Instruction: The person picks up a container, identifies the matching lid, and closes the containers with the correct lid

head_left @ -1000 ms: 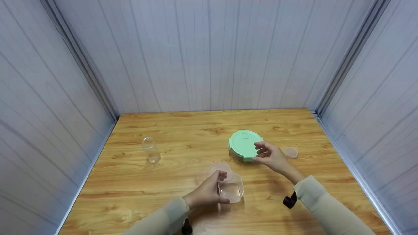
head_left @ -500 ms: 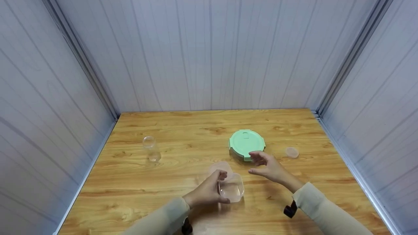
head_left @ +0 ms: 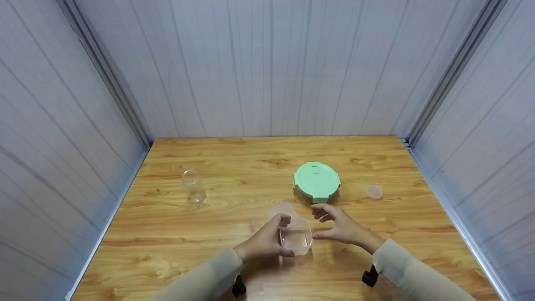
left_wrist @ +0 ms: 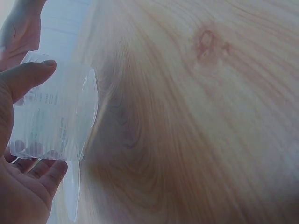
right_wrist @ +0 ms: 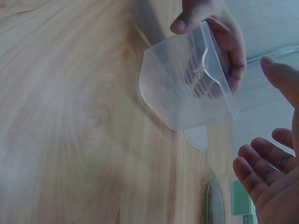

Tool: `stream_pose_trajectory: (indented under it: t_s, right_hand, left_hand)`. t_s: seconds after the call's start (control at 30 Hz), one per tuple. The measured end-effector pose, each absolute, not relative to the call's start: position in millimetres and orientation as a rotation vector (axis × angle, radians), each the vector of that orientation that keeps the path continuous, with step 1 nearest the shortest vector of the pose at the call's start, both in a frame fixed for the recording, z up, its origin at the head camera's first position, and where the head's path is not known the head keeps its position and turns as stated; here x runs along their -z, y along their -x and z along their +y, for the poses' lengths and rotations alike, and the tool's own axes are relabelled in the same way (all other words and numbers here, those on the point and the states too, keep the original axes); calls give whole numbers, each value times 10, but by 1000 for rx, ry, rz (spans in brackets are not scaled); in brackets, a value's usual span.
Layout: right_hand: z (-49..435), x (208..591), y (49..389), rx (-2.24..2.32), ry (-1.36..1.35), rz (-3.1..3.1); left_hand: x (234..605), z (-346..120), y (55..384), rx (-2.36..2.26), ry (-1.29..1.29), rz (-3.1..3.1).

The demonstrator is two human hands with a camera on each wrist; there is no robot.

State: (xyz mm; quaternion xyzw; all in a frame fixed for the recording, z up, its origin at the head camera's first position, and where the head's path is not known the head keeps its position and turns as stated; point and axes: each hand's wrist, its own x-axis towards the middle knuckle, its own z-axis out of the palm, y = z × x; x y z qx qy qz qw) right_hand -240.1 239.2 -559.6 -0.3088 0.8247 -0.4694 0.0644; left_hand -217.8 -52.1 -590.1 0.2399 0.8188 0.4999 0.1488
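Note:
A clear, square-cornered plastic container [head_left: 297,244] is held by my left hand [head_left: 263,241], thumb on the near side and fingers on the far side. In the right wrist view, the container [right_wrist: 170,88] has its thin rim toward the top and its base at or close to the wood. My right hand [head_left: 347,226] hovers at the container's right, fingers loosely bent and apart from the thumb, with nothing in it. Just behind the container lies a translucent flat lid [head_left: 281,210], partly covered by the left hand and the container.
Behind my right hand stands a round glass food container with a green clip lid [head_left: 317,182]. A small round translucent lid [head_left: 374,192] lies to its right. On the left is a clear cylindrical jar [head_left: 194,187]. Pale panel walls [head_left: 271,71] enclose the wooden table [head_left: 234,156].
My right hand has moved from the green lid toward the near left, coming close to the clear container. The left hand keeps its hold in the same place.

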Motion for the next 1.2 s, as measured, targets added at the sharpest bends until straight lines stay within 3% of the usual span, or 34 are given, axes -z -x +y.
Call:
stream_pose_trajectory:
  t_s: [0.33,1.2]
  right_hand:
    - [2333,5699,2319,1347,1014,2411]
    - [2197,5804,2236,1301,857,2361]
  left_hand:
    - [5894,-505,2175,-1414,-698,2377]
    - [5742,-749,2279,-1335,-767,2371]
